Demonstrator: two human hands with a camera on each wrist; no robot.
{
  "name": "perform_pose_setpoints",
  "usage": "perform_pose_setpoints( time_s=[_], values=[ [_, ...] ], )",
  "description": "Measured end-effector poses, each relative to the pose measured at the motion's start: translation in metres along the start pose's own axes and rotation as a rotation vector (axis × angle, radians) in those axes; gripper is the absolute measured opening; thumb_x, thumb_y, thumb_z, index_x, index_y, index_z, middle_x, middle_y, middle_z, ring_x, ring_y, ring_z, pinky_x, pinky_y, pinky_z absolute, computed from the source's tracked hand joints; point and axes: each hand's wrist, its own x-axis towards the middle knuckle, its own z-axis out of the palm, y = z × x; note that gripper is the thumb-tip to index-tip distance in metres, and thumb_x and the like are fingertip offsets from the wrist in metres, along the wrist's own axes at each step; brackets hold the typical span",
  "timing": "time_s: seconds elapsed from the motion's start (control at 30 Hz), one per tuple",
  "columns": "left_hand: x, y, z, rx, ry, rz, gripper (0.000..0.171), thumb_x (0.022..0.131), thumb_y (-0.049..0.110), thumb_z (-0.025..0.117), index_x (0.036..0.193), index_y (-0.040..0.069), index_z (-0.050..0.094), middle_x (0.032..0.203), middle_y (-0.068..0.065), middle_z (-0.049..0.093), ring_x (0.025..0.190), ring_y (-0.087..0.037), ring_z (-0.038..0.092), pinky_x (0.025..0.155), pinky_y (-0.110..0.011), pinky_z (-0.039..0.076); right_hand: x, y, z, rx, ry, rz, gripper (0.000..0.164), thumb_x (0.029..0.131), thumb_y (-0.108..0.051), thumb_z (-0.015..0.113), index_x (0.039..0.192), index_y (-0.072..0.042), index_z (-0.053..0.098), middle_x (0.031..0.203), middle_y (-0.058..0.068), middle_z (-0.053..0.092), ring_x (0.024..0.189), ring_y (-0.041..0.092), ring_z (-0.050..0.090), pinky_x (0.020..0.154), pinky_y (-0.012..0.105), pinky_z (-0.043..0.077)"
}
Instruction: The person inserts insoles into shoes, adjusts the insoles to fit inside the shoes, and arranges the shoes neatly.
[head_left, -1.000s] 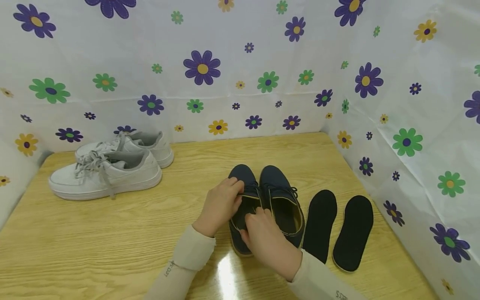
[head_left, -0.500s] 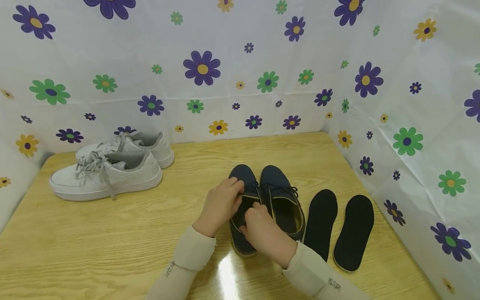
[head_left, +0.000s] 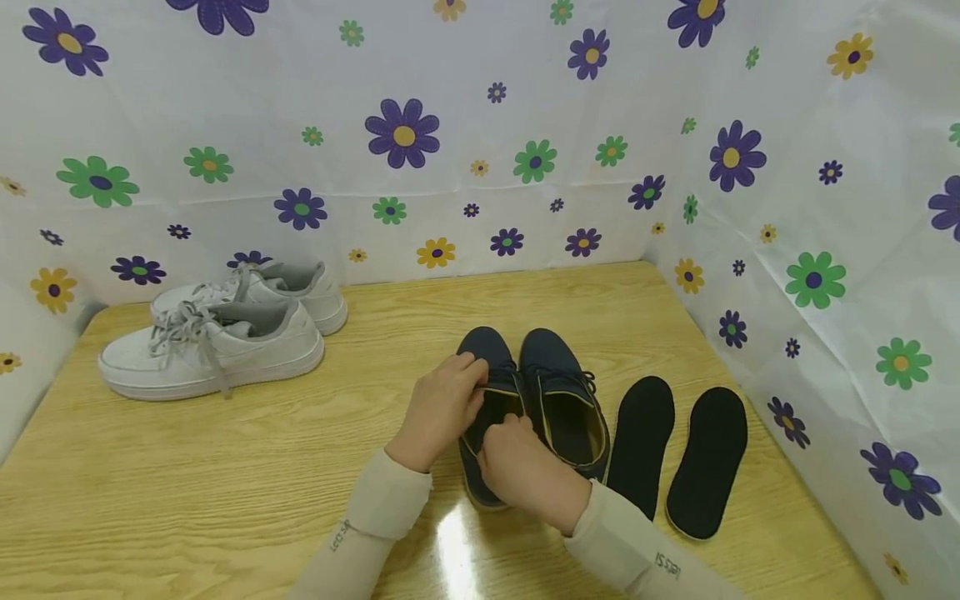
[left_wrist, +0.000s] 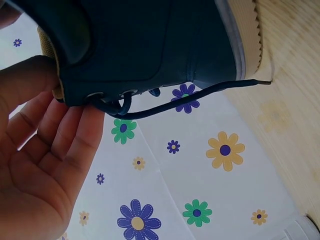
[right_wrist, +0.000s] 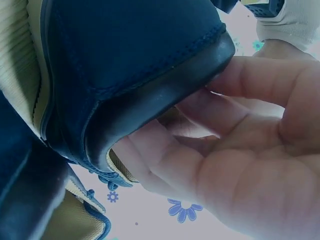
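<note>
A navy-blue low lace-up shoe with a pale, notched-edge sole (head_left: 482, 342) stands on a light yellow wood-grain table (head_left: 390, 354), its toe pointing toward the back and its opening toward the person. The person's left hand (head_left: 442, 407) is at the front of that opening, pinching the edge by the tongue, with the thumb on one side and the fingers at the laced side, as the left wrist view shows. In that view a dark blue cord shoelace (left_wrist: 210, 90) hangs free, its tip by the sole. The right hand (head_left: 531, 462) is over the heel half of the same shoe, fingers bent over the padded collar and down into the opening; the fingertips are hidden, so whether they pinch anything cannot be told. Close along its right side stands the matching navy shoe with a tan lining (head_left: 551, 358), pointing the same way. To the right of this pair lie two flat black insoles with thin pale edges: a nearer one (head_left: 642, 442) just beside the matching shoe, its lower end partly behind the cream sleeve (head_left: 622, 537) of the right arm, and a farther one (head_left: 708, 458) near the table's right side. Well apart, at the back left, two white sneakers with greyish laces (head_left: 270, 354) stand side by side, toes to the left. A white sheet printed with purple, green and yellow flowers (head_left: 262, 75) hangs around the table.
</note>
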Motion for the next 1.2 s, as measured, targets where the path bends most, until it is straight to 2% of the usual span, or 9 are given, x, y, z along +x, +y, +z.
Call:
perform_pose_setpoints(
  time_s=[0.17, 0.27, 0.57, 0.67, 0.8, 0.87, 0.97, 1.07, 1.2],
  values=[
    [0.002, 0.001, -0.001, -0.003, 0.005, 0.001, 0.024, 0.077, 0.001, 0.077, 0.077, 0.011, 0.055, 0.074, 0.0, 0.049, 0.066, -0.016, 0.052, 0.052, -0.029, 0.045, 0.0, -0.001, 0.0, -0.22, -0.067, -0.12, 0.033, 0.096, -0.014, 0.054, 0.063, -0.011, 0.059, 0.061, 0.005, 0.054, 0.064, 0.024, 0.051, 0.063, 0.037, 0.042],
    [0.003, 0.001, -0.002, -0.003, 0.008, 0.002, 0.024, 0.078, 0.0, 0.076, 0.077, 0.011, 0.055, 0.074, 0.0, 0.049, 0.066, -0.016, 0.052, 0.052, -0.028, 0.045, -0.001, -0.003, 0.0, -0.322, -0.067, -0.171, 0.031, 0.098, -0.015, 0.05, 0.069, -0.011, 0.06, 0.059, 0.005, 0.054, 0.06, 0.024, 0.052, 0.061, 0.036, 0.042],
    [0.006, 0.002, -0.003, -0.003, 0.012, 0.005, 0.023, 0.078, -0.001, 0.075, 0.077, 0.011, 0.055, 0.075, -0.001, 0.051, 0.068, -0.018, 0.054, 0.053, -0.03, 0.047, -0.003, 0.001, 0.013, -0.504, 0.136, -0.289, 0.018, 0.096, -0.02, 0.055, 0.082, -0.011, 0.063, 0.056, 0.001, 0.051, 0.05, 0.02, 0.051, 0.051, 0.031, 0.039],
    [0.006, 0.003, -0.003, -0.003, 0.008, 0.004, 0.023, 0.078, -0.001, 0.075, 0.077, 0.011, 0.055, 0.075, -0.001, 0.051, 0.068, -0.018, 0.055, 0.053, -0.031, 0.047, -0.004, 0.001, 0.017, -0.489, 0.175, -0.281, 0.02, 0.095, -0.019, 0.055, 0.08, -0.01, 0.063, 0.056, 0.001, 0.052, 0.05, 0.021, 0.052, 0.052, 0.032, 0.04],
    [0.005, 0.004, -0.003, -0.005, 0.003, -0.001, 0.023, 0.078, 0.0, 0.075, 0.077, 0.011, 0.055, 0.076, -0.001, 0.051, 0.069, -0.018, 0.055, 0.054, -0.031, 0.048, -0.003, 0.001, 0.02, -0.418, 0.238, -0.261, 0.029, 0.095, -0.017, 0.055, 0.067, -0.01, 0.059, 0.052, 0.002, 0.051, 0.049, 0.023, 0.052, 0.053, 0.034, 0.041],
    [0.005, 0.004, -0.003, -0.003, 0.002, -0.005, 0.023, 0.078, 0.0, 0.075, 0.077, 0.011, 0.055, 0.076, -0.001, 0.051, 0.07, -0.019, 0.056, 0.054, -0.032, 0.048, -0.003, 0.0, 0.018, -0.379, 0.226, -0.248, 0.034, 0.096, -0.017, 0.053, 0.063, -0.01, 0.056, 0.051, 0.004, 0.05, 0.05, 0.025, 0.053, 0.056, 0.037, 0.043],
    [0.005, 0.004, -0.004, 0.002, 0.0, -0.01, 0.023, 0.078, 0.0, 0.075, 0.078, 0.011, 0.055, 0.076, -0.001, 0.051, 0.071, -0.019, 0.056, 0.054, -0.032, 0.049, -0.002, -0.001, 0.015, -0.346, 0.14, -0.227, 0.034, 0.099, -0.017, 0.048, 0.069, -0.008, 0.059, 0.053, 0.006, 0.051, 0.056, 0.028, 0.054, 0.063, 0.04, 0.043],
    [0.003, 0.004, -0.003, -0.002, -0.009, -0.012, 0.022, 0.08, 0.001, 0.075, 0.079, 0.011, 0.056, 0.076, -0.001, 0.049, 0.071, -0.019, 0.054, 0.054, -0.031, 0.048, -0.001, -0.001, 0.012, -0.305, 0.001, -0.172, 0.036, 0.103, -0.021, 0.041, 0.077, -0.006, 0.062, 0.06, 0.009, 0.055, 0.069, 0.029, 0.055, 0.072, 0.041, 0.041],
    [-0.001, 0.002, 0.001, -0.018, -0.026, -0.018, 0.02, 0.081, 0.001, 0.074, 0.081, 0.01, 0.056, 0.078, -0.002, 0.046, 0.071, -0.018, 0.048, 0.054, -0.028, 0.045, -0.003, 0.001, 0.014, -0.136, -0.069, -0.077, 0.048, 0.104, -0.026, 0.038, 0.067, -0.005, 0.06, 0.072, 0.011, 0.057, 0.083, 0.027, 0.05, 0.08, 0.037, 0.037]
  ],
)
